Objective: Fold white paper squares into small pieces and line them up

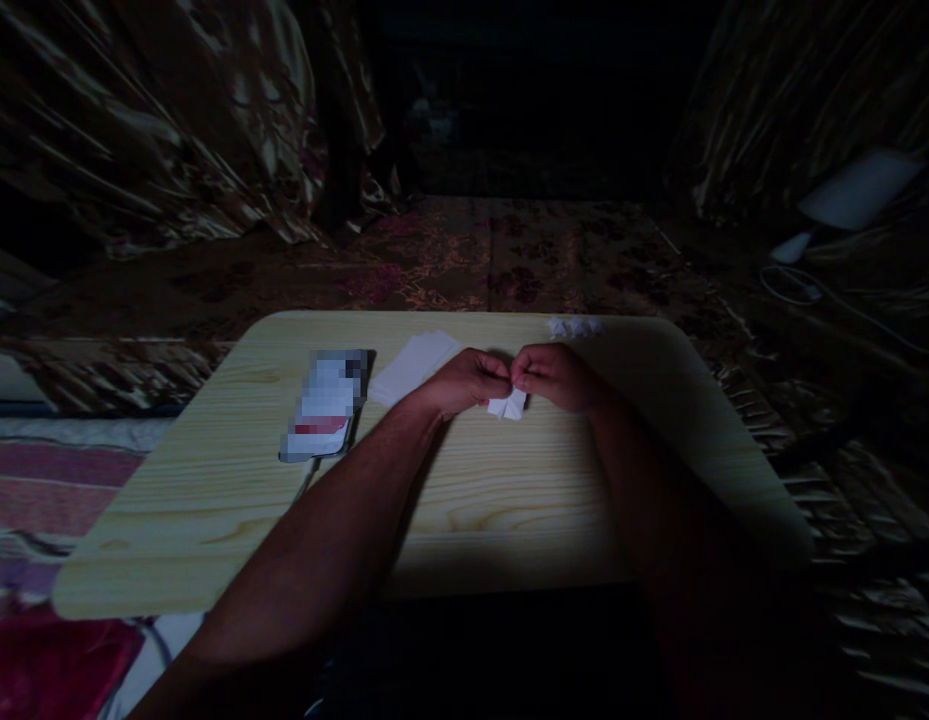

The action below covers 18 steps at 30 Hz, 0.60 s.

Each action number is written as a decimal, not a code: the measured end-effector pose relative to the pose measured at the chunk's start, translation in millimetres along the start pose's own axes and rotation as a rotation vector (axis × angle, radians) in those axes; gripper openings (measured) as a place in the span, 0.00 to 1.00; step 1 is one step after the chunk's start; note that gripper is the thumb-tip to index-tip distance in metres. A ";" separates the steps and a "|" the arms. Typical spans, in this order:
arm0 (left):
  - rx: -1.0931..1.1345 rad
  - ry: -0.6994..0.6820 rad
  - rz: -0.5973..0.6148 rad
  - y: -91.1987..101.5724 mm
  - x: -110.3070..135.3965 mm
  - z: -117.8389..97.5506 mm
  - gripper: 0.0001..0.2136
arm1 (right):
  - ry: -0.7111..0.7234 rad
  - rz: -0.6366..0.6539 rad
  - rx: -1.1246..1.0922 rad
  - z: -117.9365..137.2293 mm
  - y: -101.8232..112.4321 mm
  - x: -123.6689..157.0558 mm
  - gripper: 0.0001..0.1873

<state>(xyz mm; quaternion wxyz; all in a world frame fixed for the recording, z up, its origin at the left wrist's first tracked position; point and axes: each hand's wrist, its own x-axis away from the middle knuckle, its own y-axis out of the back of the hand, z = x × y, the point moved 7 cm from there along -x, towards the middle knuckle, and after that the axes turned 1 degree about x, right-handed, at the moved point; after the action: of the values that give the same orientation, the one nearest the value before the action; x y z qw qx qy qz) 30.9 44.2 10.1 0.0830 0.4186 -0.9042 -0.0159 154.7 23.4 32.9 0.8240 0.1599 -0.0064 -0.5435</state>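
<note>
The left hand [468, 383] and right hand [558, 378] pinch folded paper [515, 405] over the table [509, 500], seemingly for fine control. White sheets [414, 366] lie near the left hand, presumably for easy reach

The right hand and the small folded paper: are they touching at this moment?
Touching. The head view shows the right hand pinching the far edge of the folded paper, with no gap between them.

Dim light shows the tabletop [509, 490]; the margins blur into darkness.
</note>
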 end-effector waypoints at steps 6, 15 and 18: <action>-0.005 -0.025 -0.048 2.1 -1.7 2.4 0.08 | 0.004 -0.054 -0.006 -4.5 1.2 -1.7 0.06; -0.043 -0.016 -0.067 1.8 -0.5 1.4 0.07 | -0.013 -0.092 0.049 -10.4 2.7 -1.6 0.04; -0.060 -0.020 -0.088 2.2 -0.1 1.0 0.07 | -0.007 -0.117 0.052 -10.5 3.4 -1.7 0.04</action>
<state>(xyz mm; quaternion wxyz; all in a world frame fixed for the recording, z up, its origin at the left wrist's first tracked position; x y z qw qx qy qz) 29.1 45.7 9.3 0.0859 0.4550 -0.8849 -0.0507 159.0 28.9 24.2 0.7865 0.1792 -0.0140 -0.5909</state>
